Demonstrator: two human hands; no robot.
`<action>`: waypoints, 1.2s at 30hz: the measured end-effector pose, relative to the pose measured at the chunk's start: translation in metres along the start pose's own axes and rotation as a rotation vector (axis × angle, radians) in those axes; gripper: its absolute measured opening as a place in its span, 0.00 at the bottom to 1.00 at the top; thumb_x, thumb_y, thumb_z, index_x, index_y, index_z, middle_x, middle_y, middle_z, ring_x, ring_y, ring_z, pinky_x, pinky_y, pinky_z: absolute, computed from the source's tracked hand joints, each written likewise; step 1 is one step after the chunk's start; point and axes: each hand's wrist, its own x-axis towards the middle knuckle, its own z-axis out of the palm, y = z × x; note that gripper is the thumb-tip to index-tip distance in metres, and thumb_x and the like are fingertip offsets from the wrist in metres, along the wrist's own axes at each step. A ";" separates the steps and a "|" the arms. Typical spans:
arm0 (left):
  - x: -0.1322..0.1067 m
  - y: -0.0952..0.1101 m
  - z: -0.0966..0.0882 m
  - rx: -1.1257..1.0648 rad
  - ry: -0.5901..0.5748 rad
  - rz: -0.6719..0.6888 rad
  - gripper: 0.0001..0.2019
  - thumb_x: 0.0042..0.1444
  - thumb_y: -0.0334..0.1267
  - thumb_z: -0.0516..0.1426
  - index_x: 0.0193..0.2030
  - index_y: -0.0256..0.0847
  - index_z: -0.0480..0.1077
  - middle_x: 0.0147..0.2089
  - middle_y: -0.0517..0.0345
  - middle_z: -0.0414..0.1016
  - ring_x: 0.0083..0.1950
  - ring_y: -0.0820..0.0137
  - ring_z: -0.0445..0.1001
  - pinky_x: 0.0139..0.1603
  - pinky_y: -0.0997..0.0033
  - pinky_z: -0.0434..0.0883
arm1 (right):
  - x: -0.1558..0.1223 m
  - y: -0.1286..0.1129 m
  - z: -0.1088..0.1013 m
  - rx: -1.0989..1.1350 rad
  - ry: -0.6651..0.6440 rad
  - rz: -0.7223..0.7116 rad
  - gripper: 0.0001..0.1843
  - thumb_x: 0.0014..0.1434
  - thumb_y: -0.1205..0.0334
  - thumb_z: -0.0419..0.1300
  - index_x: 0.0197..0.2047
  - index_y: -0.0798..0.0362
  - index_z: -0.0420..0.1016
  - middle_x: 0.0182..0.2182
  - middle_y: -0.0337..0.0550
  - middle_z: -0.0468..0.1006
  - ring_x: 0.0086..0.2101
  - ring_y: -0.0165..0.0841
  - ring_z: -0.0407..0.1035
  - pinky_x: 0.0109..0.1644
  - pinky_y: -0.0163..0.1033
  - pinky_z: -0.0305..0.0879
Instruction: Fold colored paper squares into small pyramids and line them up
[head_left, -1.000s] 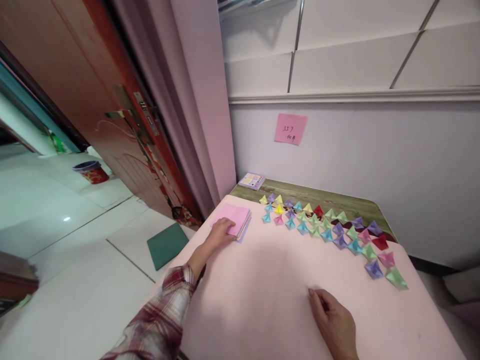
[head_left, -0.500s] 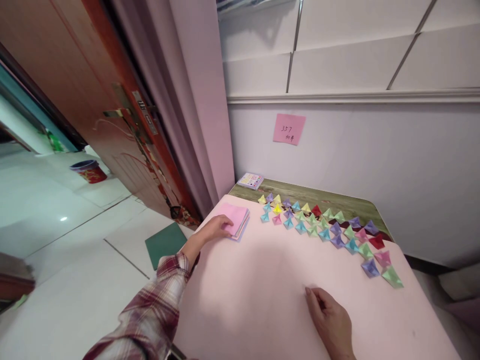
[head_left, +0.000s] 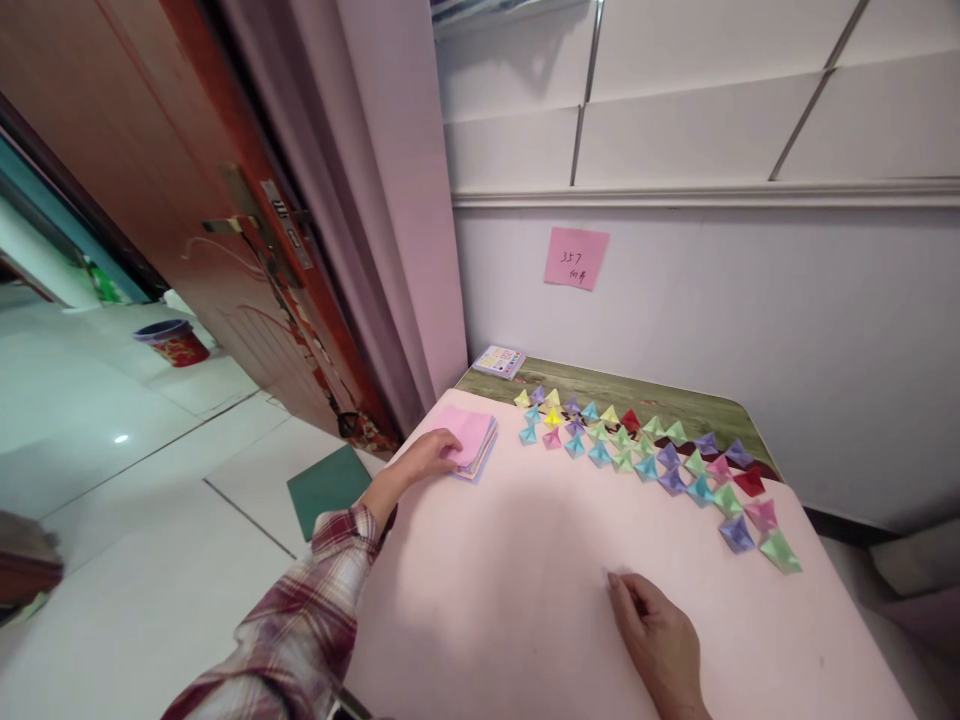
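Observation:
My left hand [head_left: 429, 455], in a plaid sleeve, reaches to the far left corner of the pink table [head_left: 540, 560] and rests its fingers on the near edge of a stack of pink paper squares [head_left: 471, 438]; the fingers are curled on the top sheet. My right hand [head_left: 660, 640] lies on the table near the front, fingers loosely bent, holding nothing that I can see. Several small folded paper shapes [head_left: 645, 455] in many colours lie in rows across the far side of the table.
A small colourful card pack [head_left: 500, 361] sits on the wooden strip [head_left: 675, 400] by the wall. A pink note [head_left: 576, 257] is stuck on the wall. A curtain and wooden door [head_left: 225, 200] stand left; a green mat [head_left: 330, 485] lies on the tiled floor.
My left hand slid slightly along the near edge of the paper stack, fingers curling onto it. The view shifted a little. My right hand stayed in place.

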 end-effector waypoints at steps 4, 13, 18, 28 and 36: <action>0.001 -0.004 -0.002 -0.028 -0.002 0.005 0.16 0.45 0.45 0.64 0.40 0.40 0.76 0.41 0.53 0.75 0.43 0.63 0.72 0.48 0.66 0.66 | 0.000 0.001 0.001 -0.002 0.001 -0.007 0.23 0.61 0.41 0.48 0.33 0.44 0.78 0.27 0.37 0.80 0.27 0.34 0.74 0.28 0.32 0.64; 0.000 -0.011 0.004 -0.165 0.039 -0.006 0.11 0.48 0.44 0.61 0.35 0.40 0.77 0.40 0.54 0.76 0.41 0.66 0.72 0.46 0.70 0.66 | 0.000 0.002 0.002 -0.018 -0.021 0.012 0.23 0.61 0.40 0.48 0.35 0.44 0.78 0.29 0.37 0.81 0.29 0.34 0.74 0.29 0.32 0.64; 0.000 -0.014 0.015 -0.292 0.142 -0.118 0.12 0.45 0.46 0.61 0.26 0.37 0.75 0.38 0.53 0.76 0.36 0.69 0.71 0.39 0.72 0.66 | 0.000 0.001 0.003 -0.022 -0.015 0.000 0.23 0.61 0.40 0.48 0.34 0.45 0.77 0.27 0.37 0.80 0.27 0.34 0.74 0.28 0.32 0.64; 0.003 -0.020 0.021 -0.542 0.203 -0.287 0.18 0.31 0.47 0.68 0.20 0.34 0.71 0.36 0.52 0.76 0.29 0.71 0.70 0.29 0.74 0.62 | 0.001 0.004 0.006 -0.033 -0.021 0.005 0.21 0.61 0.41 0.49 0.33 0.43 0.77 0.26 0.34 0.80 0.27 0.33 0.74 0.27 0.32 0.64; 0.003 -0.028 0.024 -0.644 0.252 -0.338 0.19 0.36 0.50 0.68 0.26 0.34 0.76 0.28 0.57 0.76 0.26 0.73 0.68 0.29 0.74 0.62 | 0.001 0.004 0.005 -0.038 0.007 -0.012 0.21 0.61 0.41 0.49 0.33 0.43 0.77 0.28 0.35 0.81 0.27 0.34 0.75 0.28 0.32 0.65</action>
